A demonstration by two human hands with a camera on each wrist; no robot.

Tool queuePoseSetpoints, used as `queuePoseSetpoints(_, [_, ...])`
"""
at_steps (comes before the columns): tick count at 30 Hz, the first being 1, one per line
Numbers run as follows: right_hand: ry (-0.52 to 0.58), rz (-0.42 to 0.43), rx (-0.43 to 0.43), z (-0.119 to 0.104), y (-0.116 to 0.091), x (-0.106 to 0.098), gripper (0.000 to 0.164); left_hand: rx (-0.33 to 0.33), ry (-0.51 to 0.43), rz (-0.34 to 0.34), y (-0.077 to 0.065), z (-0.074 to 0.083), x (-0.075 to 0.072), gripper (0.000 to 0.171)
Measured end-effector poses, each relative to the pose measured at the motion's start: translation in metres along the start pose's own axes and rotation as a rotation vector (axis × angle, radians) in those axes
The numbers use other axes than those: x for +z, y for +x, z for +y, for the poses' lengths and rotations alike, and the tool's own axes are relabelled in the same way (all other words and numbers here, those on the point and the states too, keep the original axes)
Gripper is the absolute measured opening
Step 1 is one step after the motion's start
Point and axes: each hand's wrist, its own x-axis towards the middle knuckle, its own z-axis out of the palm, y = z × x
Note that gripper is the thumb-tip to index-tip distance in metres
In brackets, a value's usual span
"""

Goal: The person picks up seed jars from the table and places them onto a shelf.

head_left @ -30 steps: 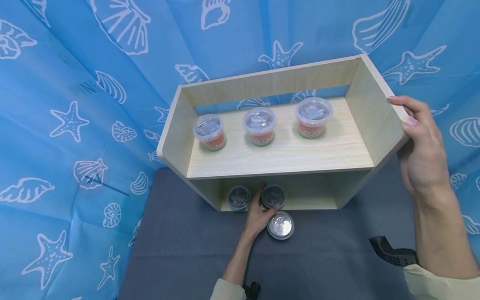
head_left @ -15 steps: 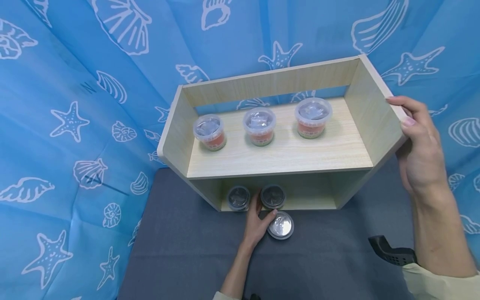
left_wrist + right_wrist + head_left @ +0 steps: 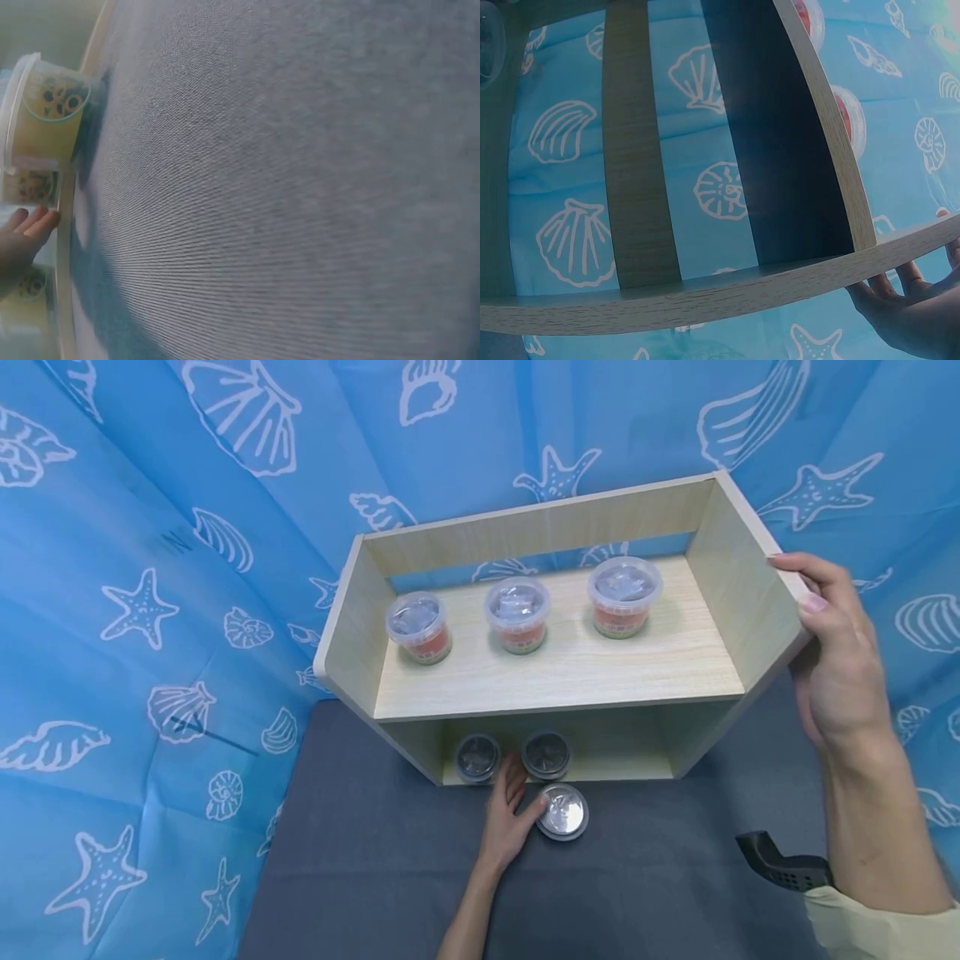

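My left hand [image 3: 504, 827] reaches to the lower front of the wooden shelf [image 3: 558, 681], fingers loosely extended between two lidded plastic cups. One is the left cup [image 3: 477, 757], the other the middle cup [image 3: 546, 755]; both stand on the lower board. Its thumb is at the rim of a third cup [image 3: 562, 812], which sits on the cloth in front. That cup carries a yellow label in the left wrist view, where the left hand [image 3: 26, 240] shows fingers slightly bent, holding nothing. My right hand [image 3: 843, 647] grips the front edge of the shelf's right side panel.
Three cups with reddish labels stand on the upper board: a left one [image 3: 420, 627], a middle one [image 3: 517, 614] and a right one [image 3: 624, 596]. Dark grey cloth [image 3: 637, 877] covers the table. A blue shell-print curtain [image 3: 187, 635] hangs behind and at the left.
My left hand has let go of the middle cup on the lower board and drawn back toward the front. The right hand keeps its grip on the shelf.
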Motion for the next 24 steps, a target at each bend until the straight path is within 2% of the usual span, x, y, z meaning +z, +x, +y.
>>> queuePoseSetpoints(9, [-0.015, 0.002, -0.007, 0.000, -0.001, -0.001, 0.044, -0.044, -0.047, -0.015, -0.012, -0.005, 0.000, 0.077])
queuePoseSetpoints(24, [-0.004, -0.006, -0.016, 0.001, 0.000, 0.001, 0.044, -0.068, -0.034, -0.001, -0.017, -0.007, -0.002, 0.072])
